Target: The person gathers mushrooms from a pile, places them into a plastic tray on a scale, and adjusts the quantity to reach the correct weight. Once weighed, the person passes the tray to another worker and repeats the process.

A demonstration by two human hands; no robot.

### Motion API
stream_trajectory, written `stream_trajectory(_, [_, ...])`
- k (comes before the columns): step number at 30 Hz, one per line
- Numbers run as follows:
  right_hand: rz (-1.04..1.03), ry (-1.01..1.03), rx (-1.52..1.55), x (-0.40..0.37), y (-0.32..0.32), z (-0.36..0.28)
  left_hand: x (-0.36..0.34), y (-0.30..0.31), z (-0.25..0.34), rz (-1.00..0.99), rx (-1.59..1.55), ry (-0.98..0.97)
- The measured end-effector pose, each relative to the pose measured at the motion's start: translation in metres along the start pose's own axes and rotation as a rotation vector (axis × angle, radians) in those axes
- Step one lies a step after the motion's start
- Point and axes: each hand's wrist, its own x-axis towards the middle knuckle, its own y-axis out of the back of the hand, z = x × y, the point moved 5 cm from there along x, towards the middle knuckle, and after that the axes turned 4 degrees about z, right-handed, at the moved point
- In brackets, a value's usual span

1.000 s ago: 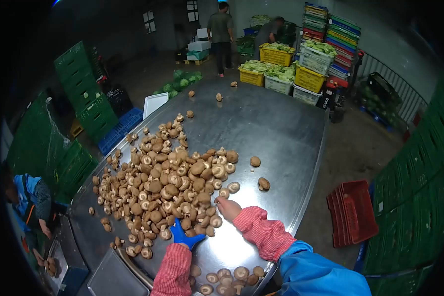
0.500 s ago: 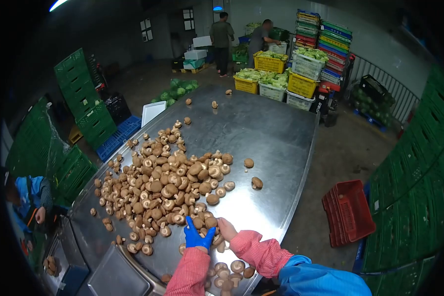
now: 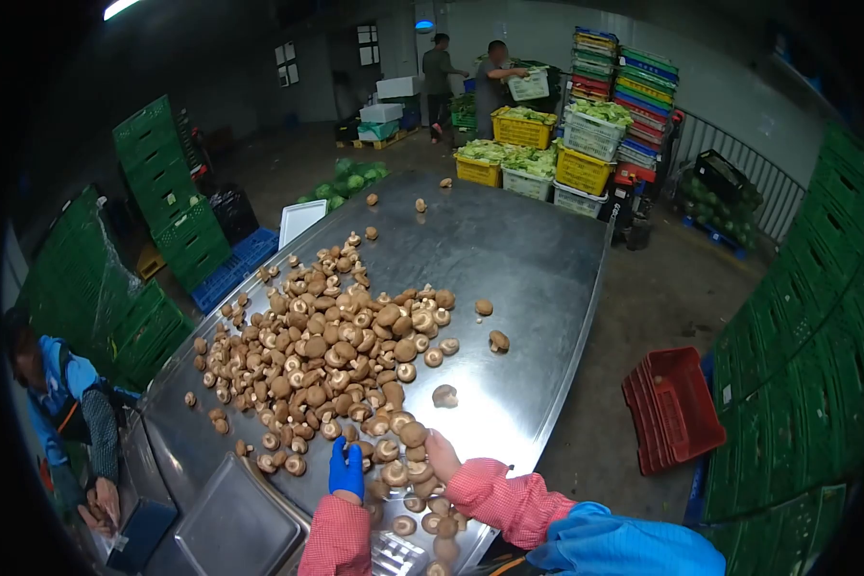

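Note:
A large pile of brown mushrooms (image 3: pixel 326 336) lies on the metal table (image 3: pixel 518 250). At the near side of the pile, my left hand (image 3: pixel 347 470), in a blue glove, is open, its fingers pointing up against the mushrooms. My right hand (image 3: pixel 442 455) is bare and open, the fingers resting against the side of a round-capped mushroom (image 3: pixel 413 434). Loose mushrooms (image 3: pixel 420 475) lie between my hands and down to the near edge. One mushroom (image 3: pixel 444 396) sits apart, above my right hand.
A grey tray (image 3: pixel 235 523) stands at the near left, beside a co-worker's hands (image 3: pixel 101 504). Green crates (image 3: pixel 797 365) line the right side, with a red crate (image 3: pixel 677 408) on the floor. Two people stand behind yellow crates (image 3: pixel 583 170) of greens.
My left hand has moved left and nearer, away from my right hand. Several mushrooms have shifted toward the near edge. The co-worker's hands are lower; one person behind now holds a crate up.

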Motion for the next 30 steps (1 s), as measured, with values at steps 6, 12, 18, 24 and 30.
stream_trajectory(6, [-0.050, 0.106, -0.100, -0.044, -0.085, -0.037, -0.001, 0.043, 0.012, -0.033, -0.142, -0.138])
stream_trajectory(12, [-0.450, -0.042, -0.138, -0.091, -0.181, -0.058, 0.026, 0.162, -0.035, 0.147, -0.100, -0.232])
stream_trajectory(18, [-0.845, -0.296, -0.175, -0.141, -0.245, -0.067, 0.036, 0.282, -0.077, 0.202, 0.216, -0.162])
stream_trajectory(24, [-0.637, 0.433, -0.711, -0.104, -0.202, -0.073, 0.024, 0.313, -0.085, 0.176, 0.444, -0.263])
stream_trajectory(30, [-0.405, 0.677, -1.276, -0.021, -0.137, -0.083, -0.012, 0.333, -0.064, 0.441, 0.294, -0.361])
